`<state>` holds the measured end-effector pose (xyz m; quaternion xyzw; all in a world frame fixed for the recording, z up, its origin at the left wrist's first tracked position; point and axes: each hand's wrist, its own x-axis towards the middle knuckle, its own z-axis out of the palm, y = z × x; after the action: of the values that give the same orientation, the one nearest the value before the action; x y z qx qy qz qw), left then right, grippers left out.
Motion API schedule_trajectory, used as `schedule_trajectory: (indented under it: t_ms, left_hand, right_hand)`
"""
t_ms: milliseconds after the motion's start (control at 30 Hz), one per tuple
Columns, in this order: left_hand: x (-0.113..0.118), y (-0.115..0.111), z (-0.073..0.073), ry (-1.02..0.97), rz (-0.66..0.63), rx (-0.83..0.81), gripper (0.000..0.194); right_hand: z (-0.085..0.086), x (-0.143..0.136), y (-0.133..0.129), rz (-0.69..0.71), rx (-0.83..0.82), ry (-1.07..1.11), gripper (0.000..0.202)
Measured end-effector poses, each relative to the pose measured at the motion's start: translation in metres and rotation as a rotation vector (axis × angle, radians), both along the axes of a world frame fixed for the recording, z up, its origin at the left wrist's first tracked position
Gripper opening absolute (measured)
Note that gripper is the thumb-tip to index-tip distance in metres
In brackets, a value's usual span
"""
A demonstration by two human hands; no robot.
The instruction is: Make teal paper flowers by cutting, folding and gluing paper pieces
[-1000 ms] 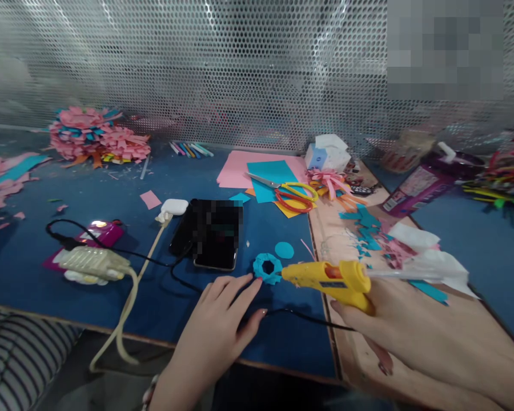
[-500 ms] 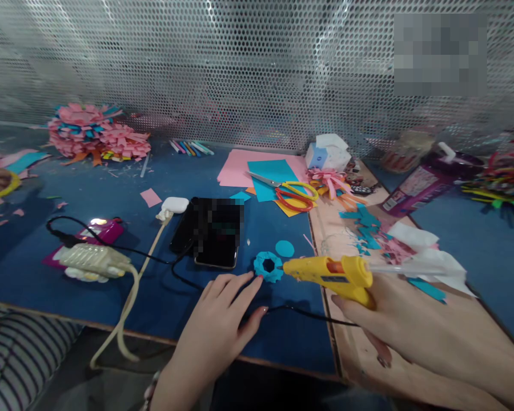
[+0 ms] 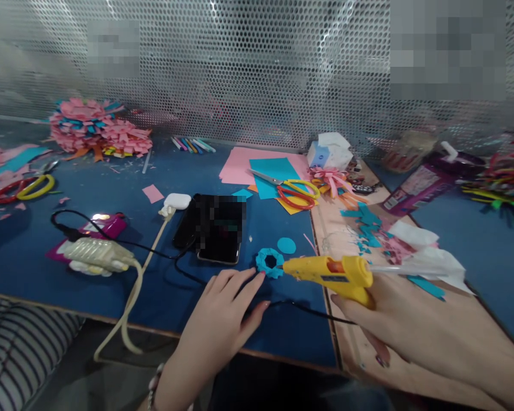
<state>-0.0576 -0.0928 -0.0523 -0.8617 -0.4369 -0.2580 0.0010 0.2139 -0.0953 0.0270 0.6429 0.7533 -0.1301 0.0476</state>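
Take the blue ring (image 3: 262, 261) as the centre of the clock, with twelve away from you. The fingers (image 3: 245, 292) of your left hand (image 3: 227, 308) come in from seven o'clock. They are spread and nearly flat, not curled around anything; the index fingertip seems to touch the lower edge of the ring, and your thumb stands apart at six. Your right hand (image 3: 396, 314) is at four o'clock, wrapped around the handle of the yellow glue gun (image 3: 325, 272); the fingers below are mostly hidden, so I cannot tell how they lie on the trigger. The nozzle points at the ring from three o'clock, but whether it touches I cannot tell.

The ring lies on the blue table (image 3: 295, 339) between your two hands. It looks like folded paper, so I judge it very light, a little springy and easy to crush. It would probably slide under a small push, therefore a soft fingertip on the outer edge at seven or eight o'clock is the good hold, away from the nozzle, which may be hot. The gun should be heavier and stiff, best carried by its handle.

Further out, a blue disc (image 3: 286, 246) lies just beside the ring, between one and two o'clock. A phone (image 3: 218, 255) is at ten, scissors (image 3: 297, 203) are near one, on coloured sheets, and teal scraps (image 3: 367, 228) at two to three.
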Motion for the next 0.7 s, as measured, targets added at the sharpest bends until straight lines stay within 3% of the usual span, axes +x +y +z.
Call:
schedule_trajectory:
  t_ms: [100, 233, 533, 700]
  left_hand:
    - [0.0, 0.0, -0.001, -0.008, 0.006, 0.001, 0.038]
    - [-0.001, -0.001, -0.002, -0.007, 0.005, -0.013, 0.038]
    - [-0.001, -0.002, -0.001, -0.015, 0.005, -0.037, 0.04]
    - [-0.001, -0.002, 0.0, -0.018, 0.003, -0.033, 0.041]
  right_hand:
    - [-0.003, 0.002, -0.001, -0.061, -0.064, 0.027, 0.055]
    - [0.002, -0.003, -0.002, -0.02, -0.071, 0.063, 0.055]
    - [0.015, -0.016, -0.003, -0.21, -0.081, -0.071, 0.053]
    - [0.011, -0.014, -0.004, -0.088, -0.059, 0.085, 0.052]
